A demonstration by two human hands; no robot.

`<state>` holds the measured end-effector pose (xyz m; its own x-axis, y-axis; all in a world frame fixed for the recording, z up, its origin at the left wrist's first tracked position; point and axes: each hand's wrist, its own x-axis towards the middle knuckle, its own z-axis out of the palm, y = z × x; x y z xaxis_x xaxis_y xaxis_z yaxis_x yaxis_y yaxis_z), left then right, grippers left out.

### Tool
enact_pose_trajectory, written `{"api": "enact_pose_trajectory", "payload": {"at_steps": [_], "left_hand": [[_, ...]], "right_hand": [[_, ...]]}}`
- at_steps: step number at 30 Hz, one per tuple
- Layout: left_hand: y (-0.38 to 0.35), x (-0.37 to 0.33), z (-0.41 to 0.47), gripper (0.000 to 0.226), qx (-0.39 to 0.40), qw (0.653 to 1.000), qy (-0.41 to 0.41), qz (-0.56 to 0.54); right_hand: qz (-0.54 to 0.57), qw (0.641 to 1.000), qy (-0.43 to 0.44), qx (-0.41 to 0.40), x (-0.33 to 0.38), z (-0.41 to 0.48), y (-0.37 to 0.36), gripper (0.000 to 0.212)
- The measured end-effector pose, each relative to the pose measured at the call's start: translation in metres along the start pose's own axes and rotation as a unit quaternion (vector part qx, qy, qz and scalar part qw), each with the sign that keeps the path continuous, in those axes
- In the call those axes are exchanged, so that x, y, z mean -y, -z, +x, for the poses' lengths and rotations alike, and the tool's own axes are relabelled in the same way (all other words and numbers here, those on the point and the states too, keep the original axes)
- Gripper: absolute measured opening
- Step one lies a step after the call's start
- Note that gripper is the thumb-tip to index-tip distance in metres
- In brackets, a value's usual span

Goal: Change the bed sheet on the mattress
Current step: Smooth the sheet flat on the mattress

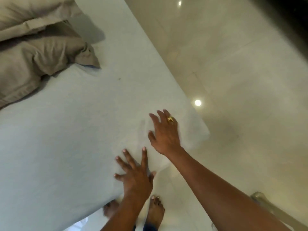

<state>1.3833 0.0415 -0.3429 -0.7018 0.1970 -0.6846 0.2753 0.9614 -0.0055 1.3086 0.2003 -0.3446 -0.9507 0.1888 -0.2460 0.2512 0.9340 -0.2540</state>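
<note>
— The left hand [135,177]?
— Palm down, flat on the pale bed sheet [75,130], right by the near edge of the bed. Fingers straight and fanned wide, thumb out to the right side, gripping nothing. Forearm rising from the bottom of the view, wrist nearly in line with it.
— And the right hand [164,135]?
— Set further forward, beyond the left, toward the corner of the mattress [199,130]. Palm down too, fingers spread and loosely straight, holding nothing. Somewhat blurred, so cannot tell whether pressed onto the cloth or just above it. Gold ring [170,119] on one finger. Arm long and almost fully stretched, crossing the lower right of the view on a diagonal.
— Touching each other?
— No, apart, though close; left fingertips [144,148] ending just short of the right wrist.
— Where exactly the sheet?
— Spread over the visible top of the mattress, smooth across the middle, faint creases only around the two hands. Corner area under the right hand blurred, tuck not readable.
— Anything else on the bed?
— Two grey-beige pillows [33,52] bunched together at the upper left, lying on the sheet, well apart from both hands.
— Below the bed?
— Glossy pale floor [241,64] with round light reflections, and two bare feet [155,209] standing just beside the near edge, under the left forearm
</note>
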Motion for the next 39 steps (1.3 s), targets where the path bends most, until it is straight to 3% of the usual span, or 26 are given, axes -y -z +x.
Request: {"api": "enact_pose_trajectory", "payload": {"at_steps": [3, 5, 8, 11, 13, 15, 17, 20, 23, 27, 30, 33, 36, 37, 39], "left_hand": [[0.024, -0.014, -0.005, 0.087, 0.046, 0.999, -0.008, 0.009], [0.043, 0.001, 0.007, 0.073, 0.020, 0.999, -0.034, -0.001], [0.070, 0.035, 0.033, 0.061, -0.108, 0.989, -0.055, -0.088], [0.082, 0.044, 0.064, 0.052, -0.120, 0.986, -0.027, -0.115], [0.103, 0.038, 0.084, 0.051, -0.124, 0.984, -0.005, -0.128], [0.120, 0.033, 0.108, 0.045, -0.153, 0.978, 0.033, -0.140], [0.138, 0.035, 0.132, 0.038, -0.193, 0.966, 0.061, -0.163], [0.163, 0.046, 0.161, 0.029, -0.254, 0.941, 0.096, -0.202], [0.185, 0.067, 0.185, 0.034, -0.324, 0.909, 0.144, -0.219], [0.209, 0.102, 0.238, 0.054, -0.352, 0.885, 0.213, -0.218], [0.219, 0.116, 0.289, 0.067, -0.309, 0.885, 0.258, -0.233], [0.226, 0.087, 0.338, 0.072, -0.251, 0.892, 0.284, -0.245], [0.243, 0.008, 0.363, 0.077, -0.236, 0.899, 0.286, -0.232], [0.255, -0.021, 0.371, 0.076, -0.237, 0.903, 0.276, -0.229], [0.278, -0.070, 0.382, 0.075, -0.231, 0.915, 0.245, -0.221]], "right_hand": [[-0.090, 0.988, 0.092, 0.090, -0.028, 0.031, -0.010, 0.078], [-0.135, 0.983, 0.054, 0.110, -0.056, 0.013, -0.015, 0.078], [-0.146, 0.978, -0.030, 0.149, -0.079, -0.018, -0.008, 0.093], [-0.151, 0.948, -0.099, 0.262, -0.060, -0.011, 0.020, 0.105], [-0.235, 0.907, -0.074, 0.343, -0.032, 0.020, 0.045, 0.094], [-0.306, 0.868, 0.057, 0.386, -0.005, 0.069, 0.071, 0.067], [-0.280, 0.873, 0.181, 0.355, 0.018, 0.122, 0.085, 0.052], [-0.190, 0.905, 0.287, 0.250, 0.056, 0.202, 0.092, 0.036], [-0.122, 0.915, 0.344, 0.171, 0.106, 0.263, 0.073, 0.042], [-0.109, 0.870, 0.448, 0.174, 0.131, 0.323, 0.041, 0.069], [-0.101, 0.844, 0.513, 0.122, 0.060, 0.385, 0.028, 0.068], [-0.107, 0.906, 0.408, 0.034, -0.033, 0.454, 0.054, 0.072], [-0.104, 0.964, 0.239, 0.059, -0.084, 0.505, 0.084, 0.078], [-0.100, 0.972, 0.208, 0.047, -0.085, 0.524, 0.091, 0.080], [-0.094, 0.968, 0.234, 0.011, -0.060, 0.556, 0.099, 0.082]]}}
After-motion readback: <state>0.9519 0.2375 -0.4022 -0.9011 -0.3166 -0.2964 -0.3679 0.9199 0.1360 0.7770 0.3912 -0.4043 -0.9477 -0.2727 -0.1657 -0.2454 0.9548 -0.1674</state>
